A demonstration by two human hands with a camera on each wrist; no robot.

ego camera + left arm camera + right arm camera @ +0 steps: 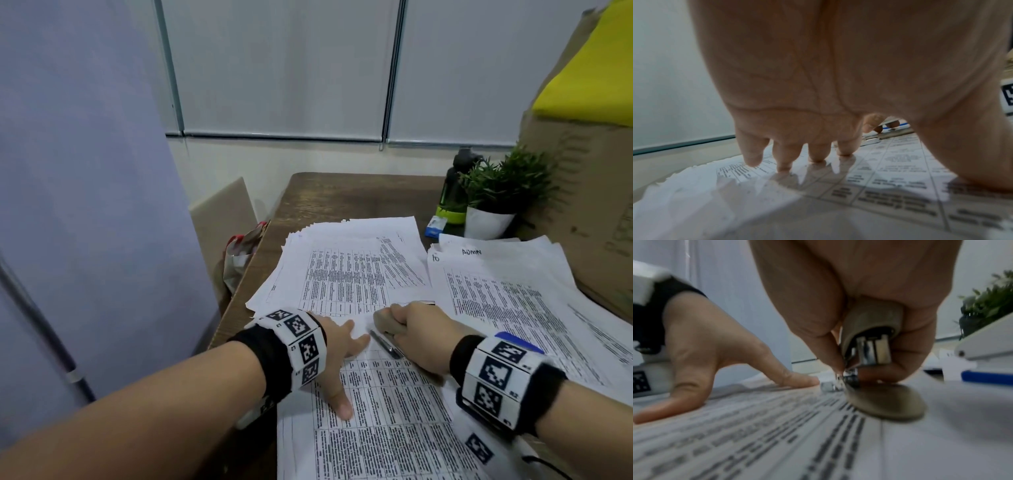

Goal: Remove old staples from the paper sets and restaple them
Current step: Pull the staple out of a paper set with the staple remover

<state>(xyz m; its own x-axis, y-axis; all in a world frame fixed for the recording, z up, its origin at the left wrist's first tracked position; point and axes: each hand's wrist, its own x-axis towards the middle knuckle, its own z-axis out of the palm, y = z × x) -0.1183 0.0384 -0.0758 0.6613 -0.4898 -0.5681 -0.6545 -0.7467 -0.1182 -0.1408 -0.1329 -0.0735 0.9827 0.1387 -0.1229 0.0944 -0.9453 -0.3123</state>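
A set of printed table sheets [383, 411] lies nearest me on the desk. My left hand [337, 346] presses flat on it, its straight fingers [818, 154] spread on the page [890, 194]. My right hand [418, 332] grips a beige stapler [385, 323] at the set's top edge. In the right wrist view the fingers [910, 345] curl round the stapler [873, 327], its metal core showing and its base [890, 402] resting on the paper. A silver pen [385, 344] lies on the sheet between the two hands. No staple is visible.
Two more paper stacks lie beyond, one at centre [349, 267] and one at right [507, 291]. A potted plant [489, 222], a dark bottle [455, 192] and a small blue box [435, 226] stand at the back. A large cardboard box [582, 205] fills the right side; a bag [239, 253] sits off the desk's left edge.
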